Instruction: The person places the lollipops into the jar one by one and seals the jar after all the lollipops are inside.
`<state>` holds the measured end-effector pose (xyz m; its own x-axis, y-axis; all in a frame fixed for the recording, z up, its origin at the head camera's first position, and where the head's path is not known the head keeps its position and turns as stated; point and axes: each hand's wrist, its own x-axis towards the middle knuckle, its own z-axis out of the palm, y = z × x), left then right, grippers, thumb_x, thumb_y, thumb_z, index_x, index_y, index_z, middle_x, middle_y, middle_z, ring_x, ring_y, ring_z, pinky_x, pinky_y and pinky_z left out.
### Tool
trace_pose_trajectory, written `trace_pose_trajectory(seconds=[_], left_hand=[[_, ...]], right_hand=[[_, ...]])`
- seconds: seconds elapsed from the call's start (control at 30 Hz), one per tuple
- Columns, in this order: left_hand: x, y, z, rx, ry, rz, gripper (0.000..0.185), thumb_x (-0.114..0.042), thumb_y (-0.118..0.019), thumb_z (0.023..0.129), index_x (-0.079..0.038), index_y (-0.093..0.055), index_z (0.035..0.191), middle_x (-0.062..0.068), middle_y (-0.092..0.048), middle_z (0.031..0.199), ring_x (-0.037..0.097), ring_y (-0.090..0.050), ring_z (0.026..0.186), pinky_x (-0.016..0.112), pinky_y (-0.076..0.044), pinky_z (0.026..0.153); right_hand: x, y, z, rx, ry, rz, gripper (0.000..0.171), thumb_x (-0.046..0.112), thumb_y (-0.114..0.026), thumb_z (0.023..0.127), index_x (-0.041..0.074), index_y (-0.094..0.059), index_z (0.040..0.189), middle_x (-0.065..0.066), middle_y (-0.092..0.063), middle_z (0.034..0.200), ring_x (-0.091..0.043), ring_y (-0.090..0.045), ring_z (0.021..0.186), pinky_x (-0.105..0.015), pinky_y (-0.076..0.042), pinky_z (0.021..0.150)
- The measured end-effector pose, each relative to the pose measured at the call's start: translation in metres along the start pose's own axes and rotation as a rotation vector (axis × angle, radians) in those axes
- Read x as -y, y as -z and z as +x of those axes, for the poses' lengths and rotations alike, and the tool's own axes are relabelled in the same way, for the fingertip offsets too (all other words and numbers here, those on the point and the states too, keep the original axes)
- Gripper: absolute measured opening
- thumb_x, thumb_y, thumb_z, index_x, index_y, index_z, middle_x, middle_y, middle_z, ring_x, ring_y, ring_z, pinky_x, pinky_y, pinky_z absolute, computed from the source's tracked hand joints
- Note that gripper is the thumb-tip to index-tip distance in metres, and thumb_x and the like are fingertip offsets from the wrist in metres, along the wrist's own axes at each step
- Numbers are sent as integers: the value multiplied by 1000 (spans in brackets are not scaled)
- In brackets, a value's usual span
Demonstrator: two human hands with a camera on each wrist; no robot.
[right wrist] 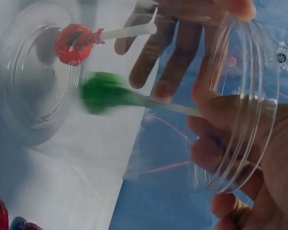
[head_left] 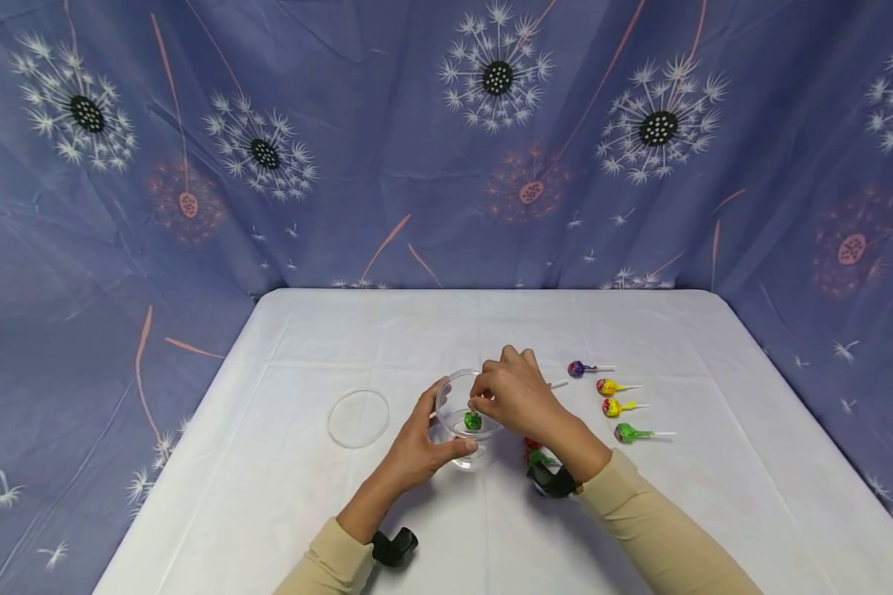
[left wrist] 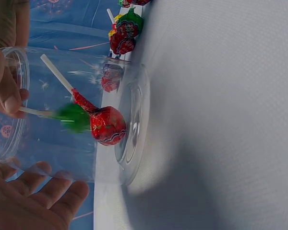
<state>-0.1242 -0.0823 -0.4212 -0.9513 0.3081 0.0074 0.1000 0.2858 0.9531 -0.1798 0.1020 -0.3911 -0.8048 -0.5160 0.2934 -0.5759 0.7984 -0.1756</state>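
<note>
A clear plastic jar (head_left: 470, 459) stands tilted over the white table, its mouth toward the right hand. My left hand (head_left: 415, 450) grips its side, thumb in front and fingers around the far wall. Inside the jar, a red-wrapped lollipop (left wrist: 108, 125) rests near the base with its white stick pointing toward the mouth. My right hand (head_left: 517, 397) reaches into the opening and pinches the stick of a green-wrapped lollipop (right wrist: 103, 93). The green candy hangs inside the jar, blurred in both wrist views, close to the red one.
A clear round lid (head_left: 358, 418) lies left of the jar. To the right are a purple lollipop (head_left: 577, 368), two yellow ones (head_left: 612, 406) and a green one (head_left: 627, 433). More red and green lollipops (head_left: 537, 457) lie partly hidden beneath the right wrist.
</note>
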Motion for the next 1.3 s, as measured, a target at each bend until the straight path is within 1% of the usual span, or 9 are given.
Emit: trace_pose_trajectory(seconds=[0.1, 0.33, 0.47, 0.6, 0.83, 0.93, 1.07, 1.2, 1.3], left_hand=[[1, -1, 0, 3, 11, -4, 91, -20, -77, 78, -14, -21, 150, 19, -32, 150, 45, -36, 134, 56, -34, 107], [35, -8, 13, -15, -21, 27, 92, -33, -78, 76, -31, -21, 148, 12, -34, 150, 36, -39, 134, 51, -36, 108], [35, -9, 14, -17, -24, 36, 91, -34, -78, 76, -30, -22, 147, 12, -36, 150, 35, -40, 134, 53, -34, 109], [35, -9, 13, -24, -24, 47, 91, -34, -79, 75, -31, -23, 147, 11, -36, 150, 37, -41, 132, 54, -34, 108], [34, -7, 12, -41, -29, 37, 92, -33, -80, 74, -29, -25, 147, 13, -37, 149, 39, -43, 130, 54, -35, 107], [36, -7, 12, -42, -40, 33, 92, -32, -80, 74, -28, -24, 147, 13, -37, 148, 39, -44, 129, 54, -36, 106], [35, -8, 12, -47, -40, 42, 93, -33, -80, 74, -28, -24, 148, 10, -36, 149, 39, -43, 131, 53, -36, 107], [33, -9, 12, -48, -40, 51, 92, -34, -80, 74, -29, -25, 147, 9, -36, 149, 37, -42, 132, 51, -35, 109], [33, -9, 12, -49, -44, 41, 91, -31, -81, 74, -29, -26, 147, 9, -36, 149, 36, -42, 132, 51, -35, 109]], right_hand=[[-2, 2, -3, -16, -10, 26, 6, 30, -78, 75, 25, -74, 75, 12, -58, 70, -10, -35, 70, -30, -24, 69], [-9, 19, -11, -90, -42, 142, 14, 32, -78, 76, 22, -75, 86, 9, -62, 74, -11, -40, 74, -32, -26, 72], [-16, 30, -19, -142, -62, 198, 17, 30, -78, 76, 20, -75, 89, 9, -60, 73, -12, -41, 76, -34, -26, 73], [-26, 42, -31, -200, -80, 230, 16, 26, -79, 75, 19, -74, 89, 8, -59, 74, -12, -40, 76, -33, -24, 72], [-48, 56, -58, -289, -135, 230, 15, 18, -80, 73, 18, -73, 87, 7, -59, 74, -13, -40, 76, -32, -21, 71], [-58, 60, -71, -307, -167, 225, 16, 17, -80, 73, 17, -73, 88, 6, -60, 75, -12, -39, 78, -31, -20, 70], [-73, 65, -88, -322, -216, 193, 17, 16, -79, 74, 15, -73, 89, 4, -60, 75, -11, -38, 79, -31, -19, 69], [-93, 68, -106, -324, -284, 155, 17, 16, -79, 74, 14, -73, 90, 2, -61, 76, -10, -35, 77, -31, -19, 69], [-107, 68, -120, -306, -341, 145, 18, 17, -78, 76, 13, -73, 92, 0, -62, 78, -11, -35, 77, -32, -19, 70]])
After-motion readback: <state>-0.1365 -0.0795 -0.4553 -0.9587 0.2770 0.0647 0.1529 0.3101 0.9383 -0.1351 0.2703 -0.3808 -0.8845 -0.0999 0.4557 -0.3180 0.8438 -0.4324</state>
